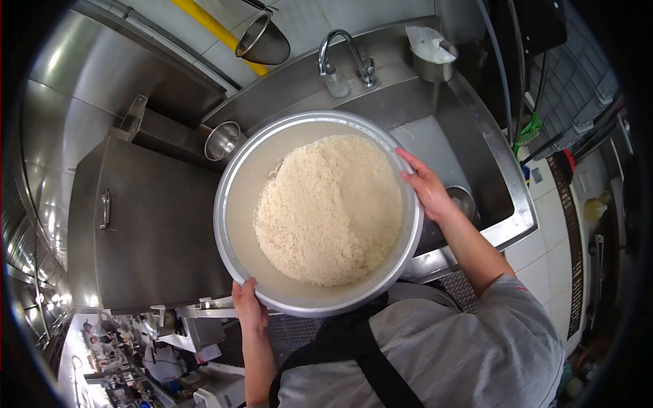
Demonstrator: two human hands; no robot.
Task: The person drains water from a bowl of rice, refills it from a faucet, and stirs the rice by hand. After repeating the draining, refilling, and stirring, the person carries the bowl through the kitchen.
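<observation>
— Where is your big metal pot (238, 204) now?
— It is in the middle, before your body, between the steel cabinet (156, 224) on the left and the sink (511, 228) on the right. Pale grain (313, 211) is heaped inside. I cannot tell if the pot rests on something.
— And your fingers?
— Your right hand (430, 190) grips the right side of the rim, fingers pinching it. Your left hand (250, 309) grips the near left edge, also pinching; its other fingers are hidden, so I cannot tell whether they are spread.
</observation>
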